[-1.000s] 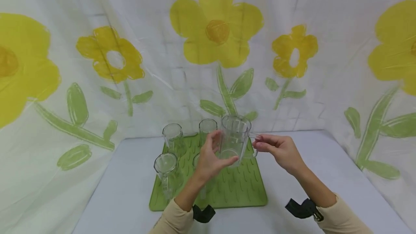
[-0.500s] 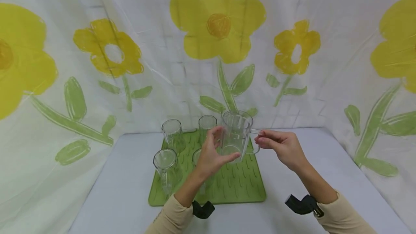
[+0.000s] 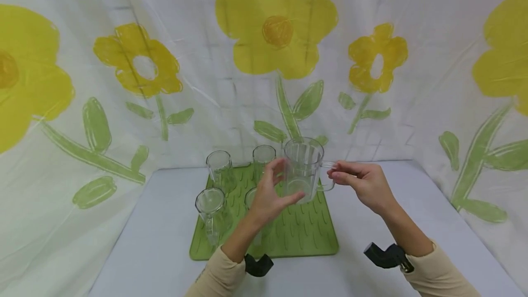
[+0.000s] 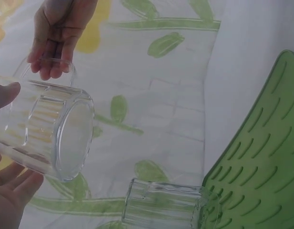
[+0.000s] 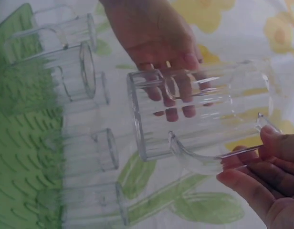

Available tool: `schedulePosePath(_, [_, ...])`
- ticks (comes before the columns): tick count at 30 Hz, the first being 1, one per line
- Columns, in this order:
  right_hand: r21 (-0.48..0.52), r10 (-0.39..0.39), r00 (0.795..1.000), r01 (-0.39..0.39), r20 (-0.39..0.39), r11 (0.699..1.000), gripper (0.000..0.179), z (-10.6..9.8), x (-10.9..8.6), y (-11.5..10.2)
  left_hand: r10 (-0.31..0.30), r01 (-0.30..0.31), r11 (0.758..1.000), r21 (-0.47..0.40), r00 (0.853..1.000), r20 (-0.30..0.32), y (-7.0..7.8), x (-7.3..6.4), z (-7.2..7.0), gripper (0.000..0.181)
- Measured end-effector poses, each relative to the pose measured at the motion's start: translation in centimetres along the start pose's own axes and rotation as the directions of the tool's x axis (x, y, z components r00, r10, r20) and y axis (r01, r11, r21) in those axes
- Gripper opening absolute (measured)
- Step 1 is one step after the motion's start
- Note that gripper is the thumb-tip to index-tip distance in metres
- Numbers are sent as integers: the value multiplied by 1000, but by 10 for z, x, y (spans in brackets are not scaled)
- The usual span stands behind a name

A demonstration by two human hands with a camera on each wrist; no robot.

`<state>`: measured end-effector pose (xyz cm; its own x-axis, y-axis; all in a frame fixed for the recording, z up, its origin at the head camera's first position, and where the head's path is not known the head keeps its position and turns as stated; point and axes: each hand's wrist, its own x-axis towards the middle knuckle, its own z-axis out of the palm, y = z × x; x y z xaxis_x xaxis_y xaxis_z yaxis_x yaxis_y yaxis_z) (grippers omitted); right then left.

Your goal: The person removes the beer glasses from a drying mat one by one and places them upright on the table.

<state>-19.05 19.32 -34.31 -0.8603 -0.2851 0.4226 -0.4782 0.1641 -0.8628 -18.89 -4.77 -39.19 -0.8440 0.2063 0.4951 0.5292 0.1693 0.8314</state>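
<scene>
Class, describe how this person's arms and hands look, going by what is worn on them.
The left sleeve and right sleeve are beige and end short of the wrists. A black angled piece sits at the left cuff; a similar black piece, with a small shiny part, sits at the right. The left hand and right hand wear no gloves.

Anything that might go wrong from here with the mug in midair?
Slip: the clear mug looks smooth; if the left hand loosened, the right hand, pinching only the handle, might let it tip.

Knock: the left forearm partly hides the front-right mug on the green mat; lowering it could bump that mug.
</scene>
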Motion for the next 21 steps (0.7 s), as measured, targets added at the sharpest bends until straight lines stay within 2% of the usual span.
schedulePosePath(5, [-30,0,1000,0,-6,1000,28,-3,0,1,8,-8,1000,-15,1000,19,-1,-2,-3,86])
schedulePosePath(9, [-46,-5,1000,4,-20,999,28,-5,0,1,29,-29,1000,9,999,35,-1,-4,-8,87])
schedulePosePath(15, [-50,29,998,-31,-53,998,26,-9,0,2,61,-63,993,101,998,16,2,-12,-16,87])
schedulePosePath(21, [-49,57,993,-63,-103,997,26,-14,3,4,27,-27,982,187,1000,3,6,-14,-27,90])
